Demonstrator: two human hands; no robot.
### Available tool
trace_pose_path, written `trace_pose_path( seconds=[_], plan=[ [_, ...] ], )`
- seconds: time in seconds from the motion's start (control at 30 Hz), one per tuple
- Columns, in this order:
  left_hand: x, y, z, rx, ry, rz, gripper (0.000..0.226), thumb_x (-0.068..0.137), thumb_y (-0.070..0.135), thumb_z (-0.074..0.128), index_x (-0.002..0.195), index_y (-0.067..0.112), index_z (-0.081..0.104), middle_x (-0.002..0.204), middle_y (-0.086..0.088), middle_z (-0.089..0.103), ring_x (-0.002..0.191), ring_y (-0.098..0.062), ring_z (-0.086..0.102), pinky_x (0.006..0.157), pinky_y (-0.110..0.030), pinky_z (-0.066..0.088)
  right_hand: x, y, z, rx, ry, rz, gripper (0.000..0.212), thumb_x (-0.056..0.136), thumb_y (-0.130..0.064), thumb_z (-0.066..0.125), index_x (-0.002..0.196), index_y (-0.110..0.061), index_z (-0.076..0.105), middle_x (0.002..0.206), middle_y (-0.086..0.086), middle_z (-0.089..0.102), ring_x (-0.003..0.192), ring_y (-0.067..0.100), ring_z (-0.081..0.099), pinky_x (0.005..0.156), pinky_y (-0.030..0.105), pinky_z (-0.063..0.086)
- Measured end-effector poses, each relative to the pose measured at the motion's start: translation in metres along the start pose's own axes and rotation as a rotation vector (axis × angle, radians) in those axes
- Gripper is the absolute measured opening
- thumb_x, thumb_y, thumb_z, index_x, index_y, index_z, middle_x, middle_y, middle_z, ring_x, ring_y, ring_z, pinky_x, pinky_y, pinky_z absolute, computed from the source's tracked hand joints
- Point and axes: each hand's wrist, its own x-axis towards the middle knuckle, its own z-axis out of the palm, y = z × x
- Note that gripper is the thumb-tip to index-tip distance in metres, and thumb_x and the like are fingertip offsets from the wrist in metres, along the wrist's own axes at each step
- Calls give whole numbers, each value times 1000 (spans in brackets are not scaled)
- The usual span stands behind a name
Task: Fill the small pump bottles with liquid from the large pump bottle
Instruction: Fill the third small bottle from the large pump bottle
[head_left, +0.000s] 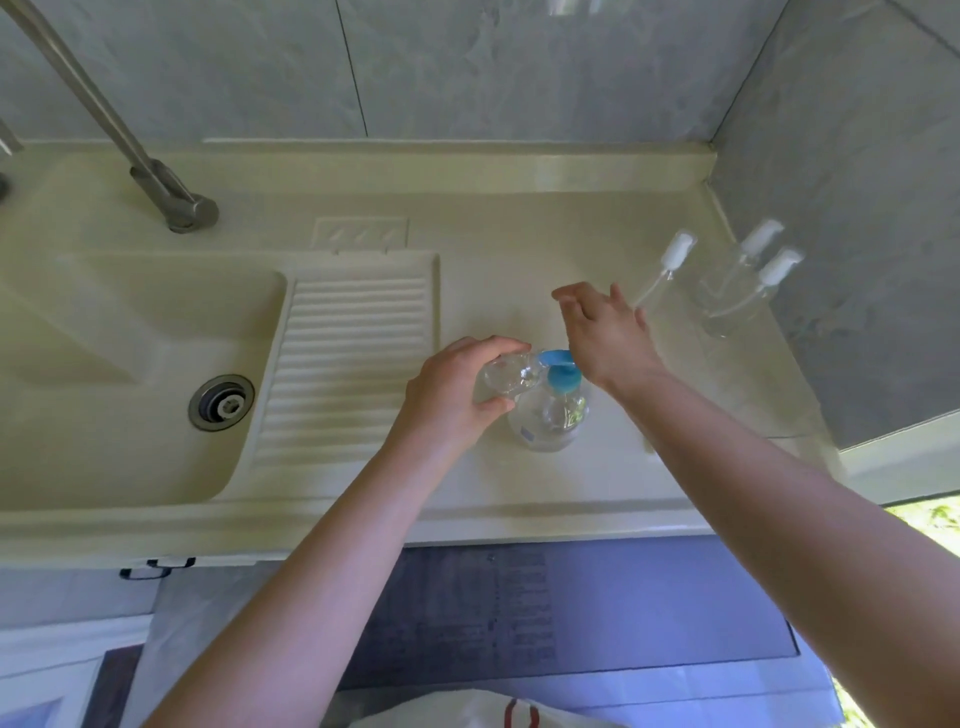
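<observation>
No text can be read. A small label on the large clear pump bottle with the blue pump head, at frame centre, is too blurred to be made out.

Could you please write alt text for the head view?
A left hand holds a small clear plastic bottle at the blue pump spout of a large clear pump bottle, which the right hand presses. Two small white-capped bottles stand on the cream counter.

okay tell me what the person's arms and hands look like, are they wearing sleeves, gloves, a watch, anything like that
Both arms are bare along their whole visible length, with no sleeves in view. The left hand and right hand wear no gloves. No watch, bracelet or ring shows on the wrists or on the fingers that are in view. No markings are visible on either arm.
</observation>
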Motion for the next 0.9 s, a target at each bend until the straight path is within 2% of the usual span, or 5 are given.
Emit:
trace_pose_path(
  seconds=[0.17,0.33,0.47,0.67,0.9],
  plan=[
    [1,-3,4,9,-19,-13,59,74,18,78,121,48,58,107,15,59,105,-7,57,94,-40,49,-3,0,2,-142,81,-22,40,105,-34,24,138,-31,47,150,-3,46,153,27,9,122,51,2],
    [1,-3,3,-14,9,-4,58,75,16,78,121,46,59,112,16,61,106,-4,56,96,-37,48,0,-6,-5,-283,118,-131,39,105,-30,30,141,-28,44,152,-2,43,153,29,6,122,53,1],
    [1,-2,5,-5,-4,-25,57,75,16,78,122,45,59,108,13,60,106,-10,57,96,-39,48,-5,-5,2,-338,91,-120,42,103,-25,27,141,-26,43,154,0,40,153,32,5,122,55,1],
    [-2,2,2,-9,10,-21,57,77,16,77,122,45,59,109,14,59,108,-10,57,97,-38,48,-2,-12,-7,-377,153,-156,40,104,-30,30,143,-27,41,156,0,37,153,31,4,121,56,-1],
    [-1,2,4,23,-12,-51,57,77,18,77,121,48,57,110,14,59,107,-13,57,96,-41,48,-4,-6,1,-395,112,-128,42,103,-31,28,143,-27,41,156,0,38,153,33,5,121,57,0]
  ],
)
